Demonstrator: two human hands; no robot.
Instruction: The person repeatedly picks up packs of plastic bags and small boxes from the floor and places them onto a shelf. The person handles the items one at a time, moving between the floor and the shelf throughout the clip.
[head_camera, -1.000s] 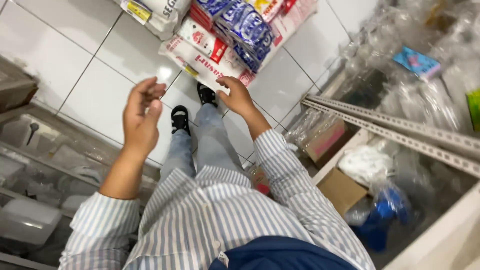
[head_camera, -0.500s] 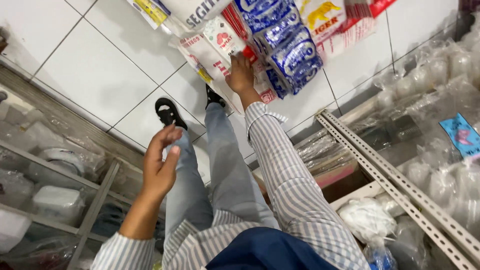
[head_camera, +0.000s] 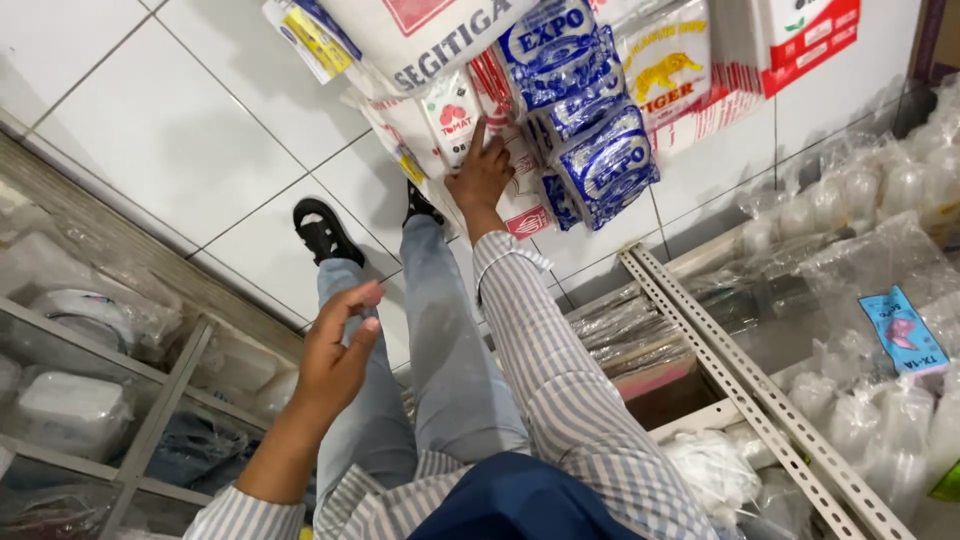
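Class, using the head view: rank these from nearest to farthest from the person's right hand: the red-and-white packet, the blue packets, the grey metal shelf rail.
1. red-and-white packet: under the right hand, touching.
2. blue packets: just to its right.
3. grey metal shelf rail: lower right, farthest.

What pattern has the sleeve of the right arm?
The sleeve has thin grey-blue and white stripes, seen in the head view.

Right hand (head_camera: 482, 172): fingers resting on white-and-red packets (head_camera: 455, 125) stacked on tiled floor (head_camera: 180, 130), beside blue packets (head_camera: 590, 150). Left hand (head_camera: 335, 350): empty, half-curled, above jeans-clad knee.
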